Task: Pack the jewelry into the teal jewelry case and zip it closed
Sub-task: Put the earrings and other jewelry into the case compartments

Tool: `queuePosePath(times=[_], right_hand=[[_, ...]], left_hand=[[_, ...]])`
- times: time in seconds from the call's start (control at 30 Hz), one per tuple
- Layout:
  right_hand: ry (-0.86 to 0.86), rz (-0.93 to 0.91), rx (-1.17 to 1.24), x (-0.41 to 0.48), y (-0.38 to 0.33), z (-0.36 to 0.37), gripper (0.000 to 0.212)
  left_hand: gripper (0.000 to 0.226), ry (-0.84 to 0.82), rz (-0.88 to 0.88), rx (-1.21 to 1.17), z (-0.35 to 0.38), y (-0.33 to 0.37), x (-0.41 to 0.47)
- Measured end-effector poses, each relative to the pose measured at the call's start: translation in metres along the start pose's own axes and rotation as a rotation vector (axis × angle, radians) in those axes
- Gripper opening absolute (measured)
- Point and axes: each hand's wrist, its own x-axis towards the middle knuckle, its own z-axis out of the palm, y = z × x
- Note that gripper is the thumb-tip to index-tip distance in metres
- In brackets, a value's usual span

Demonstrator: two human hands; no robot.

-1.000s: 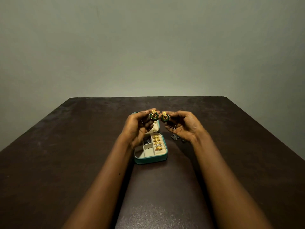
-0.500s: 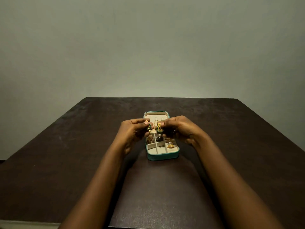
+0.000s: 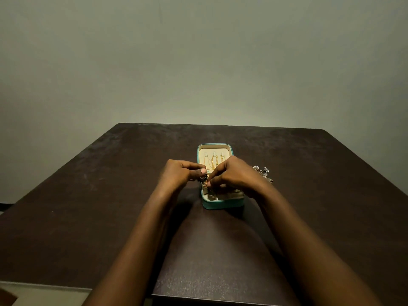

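A dark brown, mottled surface [image 3: 88,206] fills the lower view. Beyond its far edge rises a plain grey-green wall [image 3: 198,62], brightest just above that edge. Pale floor [image 3: 44,294] shows off its near left corner.

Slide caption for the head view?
Left hand and right hand pinch earrings over the open teal jewelry case; a beaded piece lies beside it.

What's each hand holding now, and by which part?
Left hand pinches a dark earring near its top, thumb against forefinger. Right hand pinches a gold-toned piece, mostly hidden; which part cannot be told. Both hover over the open teal jewelry case.
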Motion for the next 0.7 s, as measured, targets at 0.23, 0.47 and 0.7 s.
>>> queuePosePath(times=[0.23, 0.47, 0.7], right_hand=[[-0.029, 0.006, -0.208, -0.0044, -0.0077, 0.0036, 0.02], [-0.036, 0.078, -0.143, -0.0014, -0.0048, 0.0009, 0.015], [-0.087, 0.115, -0.012, -0.0024, -0.0049, 0.0003, 0.017]], left_hand=[[0.014, 0.008, -0.082, 0.075, -0.0012, -0.0028, 0.0024], [0.018, 0.017, -0.062, 0.149, -0.0016, 0.0008, 0.0042], [0.015, 0.024, -0.086, 0.141, -0.001, 0.0039, 0.0047]])
